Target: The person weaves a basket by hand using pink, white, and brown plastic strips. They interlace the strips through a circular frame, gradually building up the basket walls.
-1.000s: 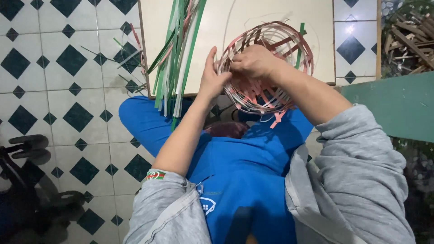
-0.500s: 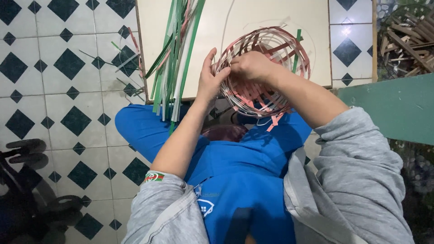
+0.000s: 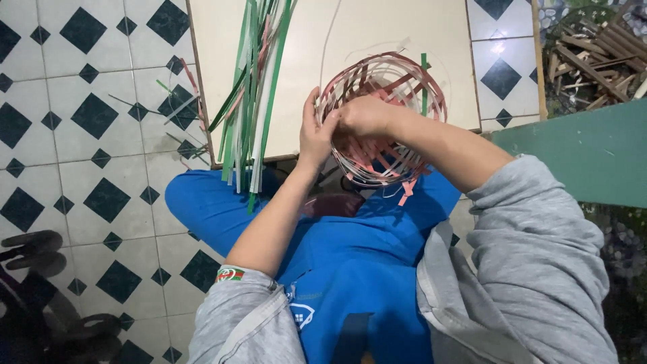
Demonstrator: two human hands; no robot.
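Basket of woven pink and white strips was held half over the near edge of the cream table, above the person's lap. Left hand lay flat against the basket's left wall, fingers extended upward, steadying it. Right hand was curled over the rim on the near side, fingers closed; whether they pinched a single strip could not be told, since the knuckles hid the tips. One green strip stood upright in the far wall.

Judgement on the step: weaving looked to be in hand at the rim. It would go best with the left palm kept firm as a brace, so the thin open lattice did not buckle, and with each strip drawn snug before release.

Bundle of loose green and white strips lay on the table just left of the basket, ends hanging over the edge.

Compared with a second earlier, the basket and both hands sat in nearly the same grip; only the view had shifted slightly.
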